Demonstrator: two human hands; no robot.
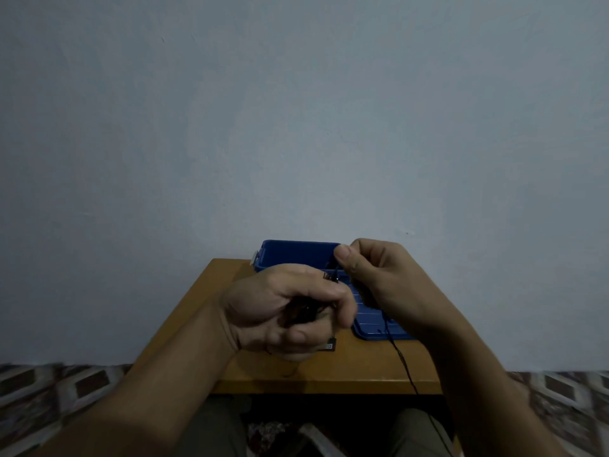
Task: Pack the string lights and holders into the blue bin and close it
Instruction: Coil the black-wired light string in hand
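The blue bin (290,253) stands open at the far edge of a small wooden table (329,367). Its blue lid (372,321) lies flat on the table in front of it, partly under my right hand. My left hand (286,311) is closed around a dark bundle of string lights (303,313) above the table's middle. My right hand (375,272) pinches the dark wire between thumb and forefinger just above the bundle. A loose length of the wire (400,357) trails across the lid and over the table's front edge. A small black box (329,344) peeks out below my left hand.
A plain pale wall fills the view behind the table. Patterned floor (66,390) shows on both sides. My knees sit under the table's front edge.
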